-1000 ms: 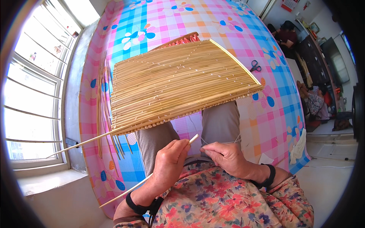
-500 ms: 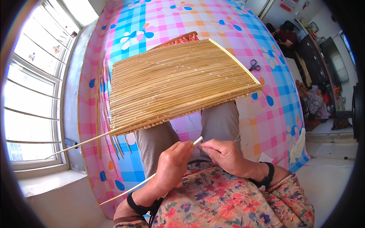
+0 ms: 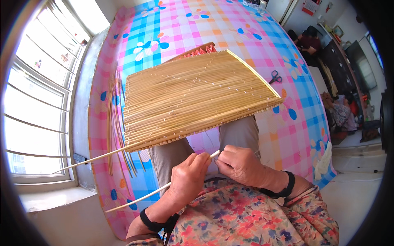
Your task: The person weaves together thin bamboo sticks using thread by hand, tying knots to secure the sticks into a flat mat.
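My left hand (image 3: 188, 174) is closed around a pale, thin reed stick (image 3: 143, 199), whose long tail slants back past my left wrist. The stick's cut end sticks out beyond my fingers. Right at that tip, my right hand (image 3: 243, 165) is closed in a pinch; whatever lies between its fingertips is too small to make out. Ahead of both hands, a mat of reed sticks (image 3: 193, 98) bound with white thread rests partly over my knees. From its near left corner one long reed (image 3: 94, 158) juts out toward the window.
Dark-handled scissors (image 3: 276, 77) lie right of the mat. Several loose thin reeds (image 3: 111, 127) lie to its left. Behind it is a brown-framed thing with red folds (image 3: 200, 51). A checked sheet (image 3: 184, 30) lies beneath. A barred window (image 3: 37, 119) stands left; people (image 3: 310, 43) sit far right.
My view has shifted slightly, so the mat sits a little lower and to the right. The right hand has turned over the stick's tip, its fingers curling in more.
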